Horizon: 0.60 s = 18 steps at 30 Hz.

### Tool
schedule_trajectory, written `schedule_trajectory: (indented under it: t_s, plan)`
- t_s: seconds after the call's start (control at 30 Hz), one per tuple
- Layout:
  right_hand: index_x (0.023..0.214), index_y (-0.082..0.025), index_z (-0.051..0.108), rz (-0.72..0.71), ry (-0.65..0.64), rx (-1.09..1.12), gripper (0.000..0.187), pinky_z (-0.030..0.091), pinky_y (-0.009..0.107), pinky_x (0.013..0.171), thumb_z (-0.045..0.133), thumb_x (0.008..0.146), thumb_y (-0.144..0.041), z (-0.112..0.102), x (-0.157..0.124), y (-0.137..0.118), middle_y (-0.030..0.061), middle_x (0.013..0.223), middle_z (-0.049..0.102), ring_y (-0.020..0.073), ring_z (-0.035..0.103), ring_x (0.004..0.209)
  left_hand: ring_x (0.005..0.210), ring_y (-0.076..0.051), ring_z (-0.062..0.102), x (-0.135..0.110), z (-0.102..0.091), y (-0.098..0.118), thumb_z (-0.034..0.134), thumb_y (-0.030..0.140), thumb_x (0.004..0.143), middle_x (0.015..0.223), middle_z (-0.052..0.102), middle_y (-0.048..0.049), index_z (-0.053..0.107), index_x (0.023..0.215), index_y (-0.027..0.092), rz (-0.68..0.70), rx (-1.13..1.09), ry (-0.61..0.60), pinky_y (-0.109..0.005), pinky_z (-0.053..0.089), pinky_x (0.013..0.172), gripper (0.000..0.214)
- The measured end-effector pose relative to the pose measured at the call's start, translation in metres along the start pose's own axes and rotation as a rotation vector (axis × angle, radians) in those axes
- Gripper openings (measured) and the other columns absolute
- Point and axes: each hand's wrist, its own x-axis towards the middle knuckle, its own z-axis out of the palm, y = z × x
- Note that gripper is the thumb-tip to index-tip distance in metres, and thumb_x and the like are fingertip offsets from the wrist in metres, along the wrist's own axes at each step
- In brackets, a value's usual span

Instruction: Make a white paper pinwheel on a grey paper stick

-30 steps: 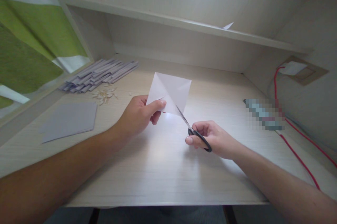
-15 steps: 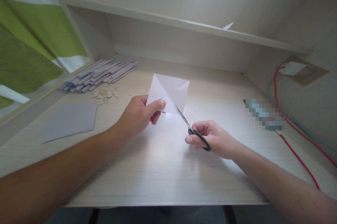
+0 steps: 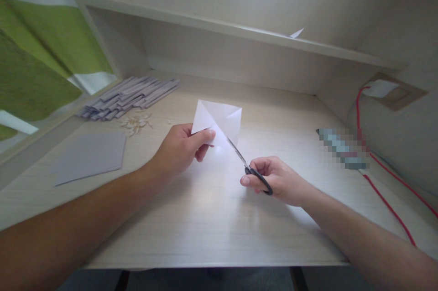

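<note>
Over the middle of the desk, my left hand point(image 3: 190, 142) pinches a square sheet of white paper point(image 3: 224, 120) by its lower left part, thumb on top. Diagonal crease lines cross the sheet, and a slit shows just above my thumb. My right hand point(image 3: 273, 179) has its fingers in the dark handles of a pair of scissors point(image 3: 241, 156). The blades point up and left, and they lie at the lower edge of the paper, looking nearly closed. Whether the paper is between the blades I cannot tell.
A pile of folded paper strips point(image 3: 132, 95) lies at the back left, with small pale scraps point(image 3: 135, 123) before it. Flat paper sheets point(image 3: 92, 156) are stacked at the left. A blurred-out device point(image 3: 342, 147) with a red cable point(image 3: 390, 209) rests at the right. A shelf point(image 3: 205, 24) spans above.
The paper has tilted and shifted slightly down and left at its far edge. Both hands and the scissors have hardly moved.
</note>
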Motion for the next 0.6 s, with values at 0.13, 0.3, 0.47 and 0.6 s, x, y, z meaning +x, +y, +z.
schedule_trajectory:
  t_s: [0.13,0.3,0.47,0.6]
  plan:
    - [0.061,-0.017,0.054,-0.008,0.009,-0.006,0.045,0.023,0.024,0.047,0.086,0.073,-0.047,-0.0006,0.0008,-0.0007,-0.005,0.053,0.05,0.0069,0.036,0.048,0.049,-0.012,0.049,0.0002,0.0001,-0.0003,0.065,0.035,0.086,0.049,0.053,0.002,0.054,0.057,0.018,-0.005,-0.012,0.002,-0.029,0.035,0.053,0.035]
    - [0.06,-0.018,0.054,-0.011,0.024,-0.015,0.045,0.022,0.025,0.047,0.086,0.073,-0.046,-0.0004,0.0021,-0.001,-0.0055,0.051,0.049,0.007,0.036,0.048,0.049,-0.012,0.048,0.0011,0.0,-0.0005,0.064,0.035,0.086,0.049,0.052,0.002,0.052,0.055,0.018,-0.014,0.019,0.014,-0.029,0.035,0.054,0.038]
    - [0.06,-0.018,0.053,-0.013,0.031,0.015,0.044,0.022,0.025,0.047,0.088,0.071,-0.044,0.0009,0.0013,-0.0002,-0.0052,0.052,0.051,0.0071,0.037,0.048,0.049,-0.013,0.048,0.0014,-0.0007,-0.0015,0.064,0.037,0.086,0.049,0.053,0.0025,0.052,0.056,0.018,-0.018,0.048,0.019,-0.029,0.035,0.055,0.038]
    - [0.06,-0.018,0.053,-0.019,0.026,0.015,0.044,0.023,0.025,0.048,0.087,0.073,-0.043,0.0004,0.0012,0.0007,-0.0052,0.052,0.051,0.0071,0.037,0.048,0.049,-0.012,0.047,-0.0001,-0.0002,0.0011,0.064,0.038,0.087,0.048,0.053,0.0025,0.052,0.053,0.018,-0.017,0.109,0.018,-0.029,0.034,0.056,0.041]
